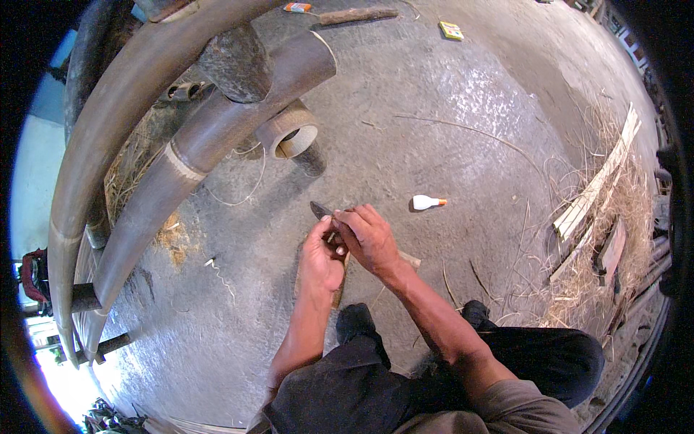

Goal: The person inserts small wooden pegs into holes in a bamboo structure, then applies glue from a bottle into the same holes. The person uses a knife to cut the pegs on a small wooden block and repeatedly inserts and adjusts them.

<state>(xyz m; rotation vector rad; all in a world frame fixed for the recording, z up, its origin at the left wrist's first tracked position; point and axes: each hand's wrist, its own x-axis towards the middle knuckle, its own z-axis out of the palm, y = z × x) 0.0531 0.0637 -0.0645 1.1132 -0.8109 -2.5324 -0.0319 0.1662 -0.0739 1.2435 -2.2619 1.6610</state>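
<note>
My two hands meet in front of my knees, fingers bent in and pressed close together. My right hand [369,240] is closed on a knife, whose dark pointed blade [319,210] juts out past the fingertips to the upper left; its handle is hidden. Just beside it, my left hand [322,254] is curled with the thumb up against the base of the blade. What the left fingers pinch is too small and covered to make out. Below the hands, a pale flat piece of wood [410,260] shows partly behind my right wrist.
Thick bent bamboo poles [148,199] rise on the left, with a short hollow bamboo piece [293,134] beside them. A white bottle with an orange cap [428,202] lies on the concrete floor. Pale split strips [596,177] rest on fibre shavings at right. A stick [358,15] lies far off.
</note>
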